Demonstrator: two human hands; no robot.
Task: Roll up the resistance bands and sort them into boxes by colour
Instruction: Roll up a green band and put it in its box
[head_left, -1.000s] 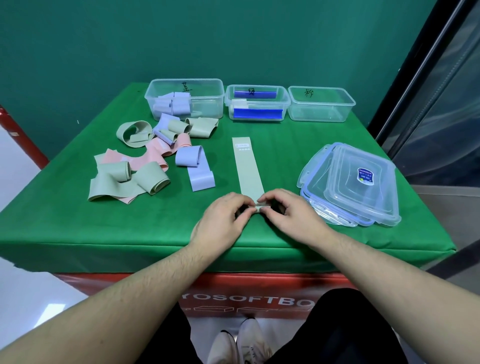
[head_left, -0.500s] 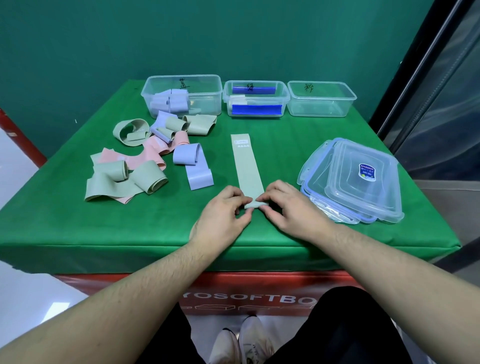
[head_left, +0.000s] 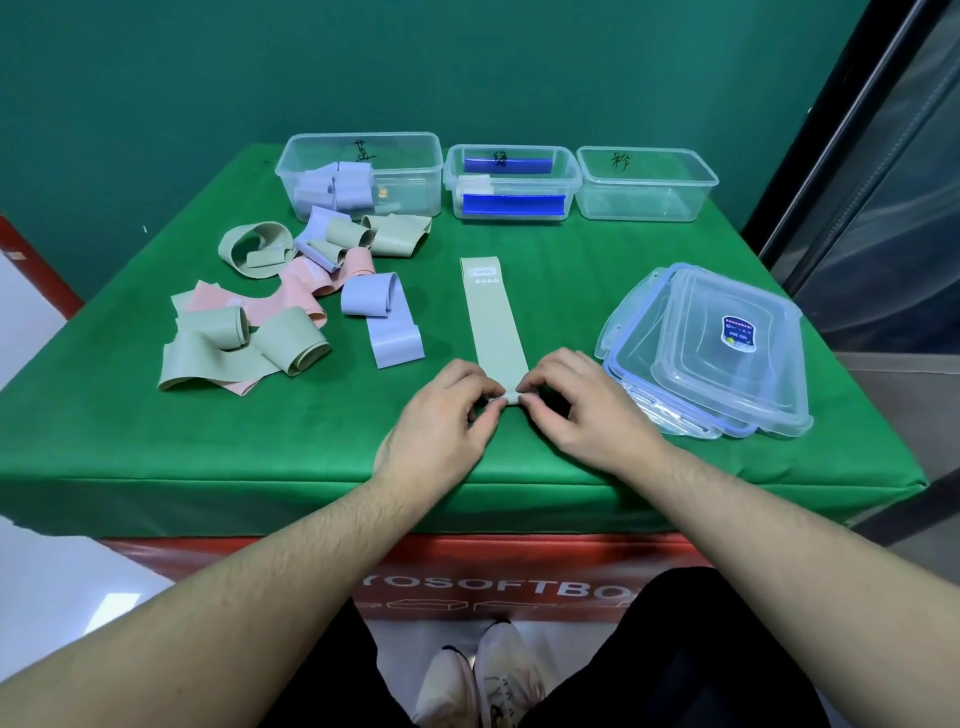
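- We see a matte, flat sage-green band stretched lengthwise on the green felt-like table cover, its near end turned into a small tight roll at the table's front.
- Our left hand and right hand both pinch that rolled end with curled fingertips, one at each side.
- Left of it lies a loose heap of bands: soft curls of sage, pink and lilac rubber.
- Three clear plastic boxes stand along the far edge: the left box holds lilac rolls, the middle box blue strips, the right box looks bare.
- Stacked transparent lids rest just beside our right hand.
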